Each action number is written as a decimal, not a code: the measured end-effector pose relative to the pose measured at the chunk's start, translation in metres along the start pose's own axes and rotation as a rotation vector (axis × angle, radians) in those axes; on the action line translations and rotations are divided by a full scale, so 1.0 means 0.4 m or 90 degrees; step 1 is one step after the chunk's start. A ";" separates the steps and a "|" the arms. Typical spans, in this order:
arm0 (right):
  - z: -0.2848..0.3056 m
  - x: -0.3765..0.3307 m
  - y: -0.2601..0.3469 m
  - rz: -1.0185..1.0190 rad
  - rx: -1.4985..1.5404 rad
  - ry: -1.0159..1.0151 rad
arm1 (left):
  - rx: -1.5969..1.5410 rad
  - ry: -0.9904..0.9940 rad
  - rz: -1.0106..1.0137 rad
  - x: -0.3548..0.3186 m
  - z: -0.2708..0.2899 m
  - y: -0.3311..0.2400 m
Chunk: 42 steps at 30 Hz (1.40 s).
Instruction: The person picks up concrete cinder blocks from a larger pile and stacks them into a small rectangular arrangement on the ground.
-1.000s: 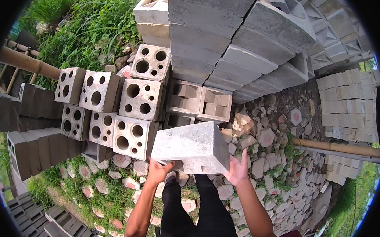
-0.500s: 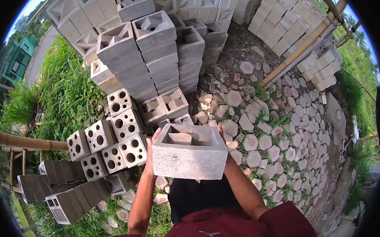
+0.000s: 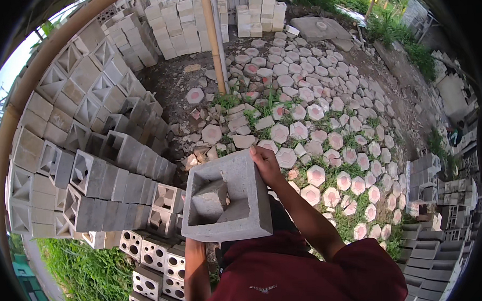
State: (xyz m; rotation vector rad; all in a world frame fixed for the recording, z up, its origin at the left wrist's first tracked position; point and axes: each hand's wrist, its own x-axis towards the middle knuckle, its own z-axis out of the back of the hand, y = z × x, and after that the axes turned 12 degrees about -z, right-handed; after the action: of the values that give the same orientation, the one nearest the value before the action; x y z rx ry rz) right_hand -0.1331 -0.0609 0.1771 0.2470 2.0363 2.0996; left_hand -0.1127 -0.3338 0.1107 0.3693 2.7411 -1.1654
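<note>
You hold the grey, hollow, rectangular concrete block [image 3: 258,199] before your maroon-shirted torso [image 3: 305,271], right hand [image 3: 265,163] fingers clasping its upper right corner, presumably for balance; your left hand's [image 3: 183,197] fingers, mostly hidden behind it, I cannot tell.

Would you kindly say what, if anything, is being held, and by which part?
A hollow grey block: the right hand grips its upper right corner; the left hand is mostly hidden behind it, its exact grip unclear.

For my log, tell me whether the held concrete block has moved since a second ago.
Yes: the concrete block has shifted toward the bamboo pole beside the paving stones in this view.
</note>
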 end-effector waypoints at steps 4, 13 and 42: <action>0.123 0.050 0.025 0.027 0.015 -0.031 | 0.006 0.072 0.002 0.083 -0.098 0.068; 0.470 0.109 -0.099 -0.428 0.280 -0.262 | 0.002 0.273 0.110 0.360 -0.385 0.310; 1.532 -0.516 -0.248 -0.150 0.586 -1.021 | 0.189 0.800 0.896 0.076 -1.593 1.593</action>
State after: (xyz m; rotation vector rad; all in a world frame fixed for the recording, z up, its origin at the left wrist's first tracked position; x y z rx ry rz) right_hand 0.2292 0.4788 0.1033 1.1987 1.4765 0.1919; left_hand 0.0147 0.5591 0.1049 3.1000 1.6354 -0.8570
